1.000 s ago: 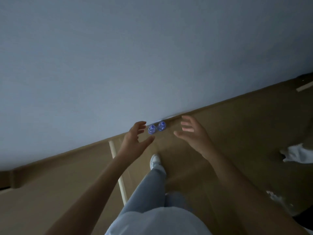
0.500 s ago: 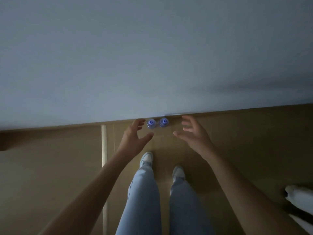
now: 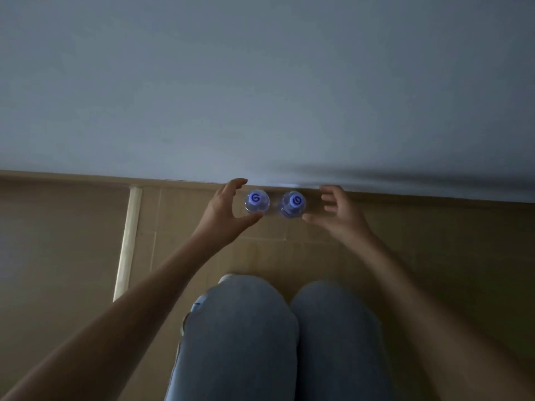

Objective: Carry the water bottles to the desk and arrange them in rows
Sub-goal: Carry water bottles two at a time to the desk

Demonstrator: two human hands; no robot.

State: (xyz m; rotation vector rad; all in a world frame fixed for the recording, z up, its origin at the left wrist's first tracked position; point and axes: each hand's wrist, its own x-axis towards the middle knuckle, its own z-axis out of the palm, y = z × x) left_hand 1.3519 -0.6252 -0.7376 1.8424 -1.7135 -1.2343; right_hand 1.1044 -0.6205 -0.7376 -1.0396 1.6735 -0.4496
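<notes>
Two clear water bottles with blue-marked caps stand upright side by side on the floor against the wall, seen from above: the left bottle (image 3: 256,200) and the right bottle (image 3: 292,204). My left hand (image 3: 224,214) is spread wide around the left bottle, thumb just below it and fingers at its far left side; no firm grip shows. My right hand (image 3: 337,214) is curved beside the right bottle, its thumb near the bottle's lower right. No desk is in view.
A grey-white wall (image 3: 260,82) fills the upper half. The brown floor (image 3: 434,256) meets it right behind the bottles. A pale strip (image 3: 127,244) runs along the floor at the left. My knees in blue jeans (image 3: 240,328) are bent low in front.
I have crouched, so my knees now fill the lower view. Both hands have dropped and closed in on the two bottles, which look larger and nearer.
</notes>
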